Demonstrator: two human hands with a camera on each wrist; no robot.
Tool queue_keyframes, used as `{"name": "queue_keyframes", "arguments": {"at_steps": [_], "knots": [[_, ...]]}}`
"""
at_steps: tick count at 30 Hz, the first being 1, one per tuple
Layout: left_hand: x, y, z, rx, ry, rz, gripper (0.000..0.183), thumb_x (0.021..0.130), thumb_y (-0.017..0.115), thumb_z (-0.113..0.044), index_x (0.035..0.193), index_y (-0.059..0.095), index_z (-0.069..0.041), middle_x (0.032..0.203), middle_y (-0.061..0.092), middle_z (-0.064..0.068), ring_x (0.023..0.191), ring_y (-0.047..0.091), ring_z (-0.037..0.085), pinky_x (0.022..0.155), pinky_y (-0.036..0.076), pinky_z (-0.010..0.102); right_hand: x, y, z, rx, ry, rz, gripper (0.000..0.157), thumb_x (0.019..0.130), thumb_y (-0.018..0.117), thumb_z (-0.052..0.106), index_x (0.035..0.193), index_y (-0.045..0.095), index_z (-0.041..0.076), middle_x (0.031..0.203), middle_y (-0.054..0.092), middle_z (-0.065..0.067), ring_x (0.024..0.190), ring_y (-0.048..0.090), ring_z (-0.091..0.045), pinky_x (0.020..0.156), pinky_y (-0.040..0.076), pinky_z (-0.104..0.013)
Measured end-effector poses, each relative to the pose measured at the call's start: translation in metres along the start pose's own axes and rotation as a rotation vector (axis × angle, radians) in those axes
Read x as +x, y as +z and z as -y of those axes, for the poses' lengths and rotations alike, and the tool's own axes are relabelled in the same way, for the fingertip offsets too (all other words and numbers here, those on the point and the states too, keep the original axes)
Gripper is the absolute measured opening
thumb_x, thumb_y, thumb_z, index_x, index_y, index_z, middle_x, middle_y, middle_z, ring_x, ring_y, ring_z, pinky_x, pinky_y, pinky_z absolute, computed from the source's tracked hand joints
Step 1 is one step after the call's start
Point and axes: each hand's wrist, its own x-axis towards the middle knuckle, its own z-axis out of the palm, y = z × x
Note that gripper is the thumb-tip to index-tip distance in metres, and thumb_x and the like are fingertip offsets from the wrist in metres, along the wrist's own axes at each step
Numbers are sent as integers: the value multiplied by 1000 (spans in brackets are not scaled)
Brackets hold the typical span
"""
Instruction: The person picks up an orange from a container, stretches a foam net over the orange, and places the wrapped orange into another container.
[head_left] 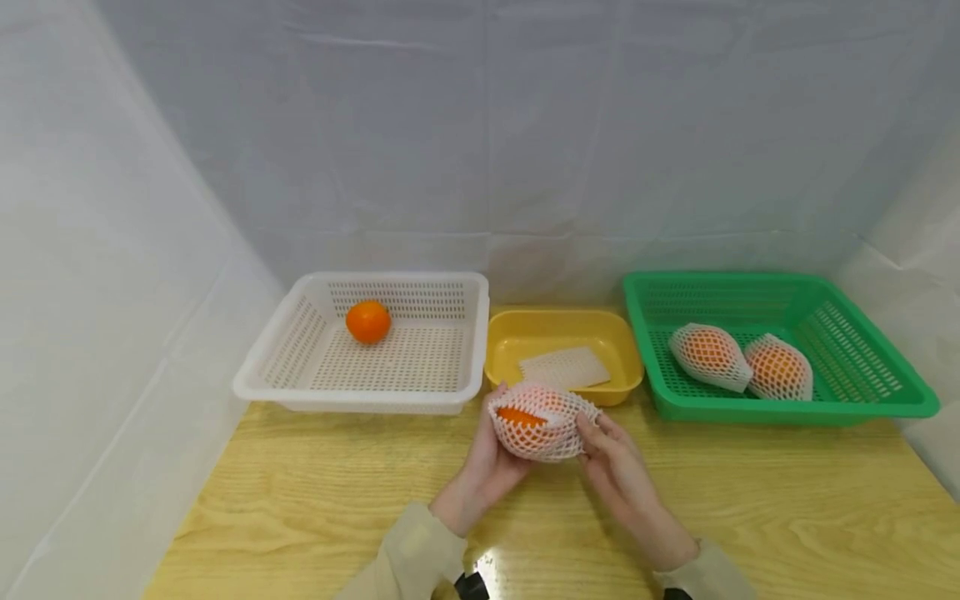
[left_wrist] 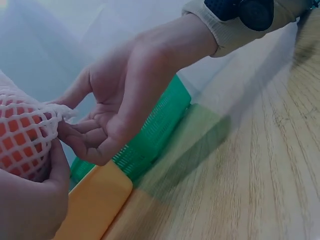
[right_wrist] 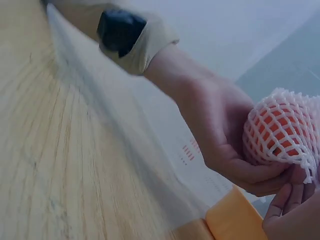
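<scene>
Over the table's middle, my left hand point(head_left: 491, 467) cradles an orange point(head_left: 519, 417) wrapped in a white foam net sleeve point(head_left: 551, 446). Part of the bare peel shows through a gap in the net on the left. My right hand point(head_left: 617, 467) pinches the sleeve's gathered right end between thumb and fingers, as the left wrist view also shows, with the net end point(left_wrist: 59, 114) bunched at the fingertips. From the right wrist side, the left palm and fingers point(right_wrist: 245, 172) curve round the netted fruit point(right_wrist: 280, 130).
A white basket point(head_left: 480, 333) at the left holds one bare orange point(head_left: 368, 322). The yellow tray point(head_left: 502, 321) in the middle holds flat foam nets point(head_left: 566, 367). At the right, a green basket point(head_left: 787, 412) holds two netted oranges point(head_left: 708, 354). Behind hangs a pale sheet point(head_left: 525, 150).
</scene>
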Motion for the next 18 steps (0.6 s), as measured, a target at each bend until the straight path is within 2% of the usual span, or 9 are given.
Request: {"name": "queue_keyframes", "arguments": {"at_steps": [4, 10, 12, 15, 18], "knots": [[-3, 4, -1, -5, 25, 16, 74, 100, 41, -60, 154, 32, -11, 137, 51, 0, 126, 47, 14, 107, 38, 29, -1, 1, -1, 16, -10, -1, 21, 106, 47, 5, 110, 65, 14, 105, 67, 6, 99, 61, -4, 90, 51, -20], [-3, 7, -3, 92, 82, -10, 72, 100, 42, -59, 149, 36, -7, 137, 52, 4, 126, 50, 19, 113, 36, 37, 1, 4, -3, -138, 24, -76, 14, 104, 51, 5, 111, 63, 9, 104, 62, 2, 95, 59, -8, 86, 52, -23], [-2, 7, -4, 120, 95, -19, 71, 101, 41, -56, 149, 34, -5, 137, 51, 6, 126, 50, 19, 113, 36, 38, 2, 5, -3, -169, 40, -101, 18, 103, 51, 5, 119, 59, 5, 110, 62, 1, 98, 60, -10, 90, 52, -26], [0, 6, -3, 125, 106, -36, 68, 103, 38, -53, 151, 30, -5, 139, 48, 7, 126, 50, 18, 112, 37, 36, 4, 4, -2, -230, 30, -126, 35, 104, 53, 8, 138, 47, 4, 125, 57, -3, 106, 59, -9, 98, 50, -32], [1, 3, -2, 114, 115, -62, 69, 105, 36, -51, 155, 24, -5, 145, 44, 9, 129, 48, 19, 113, 37, 36, 4, 3, 0, -304, -35, -86, 52, 105, 53, 10, 152, 33, 7, 144, 45, -10, 118, 56, -7, 106, 46, -34]]}}
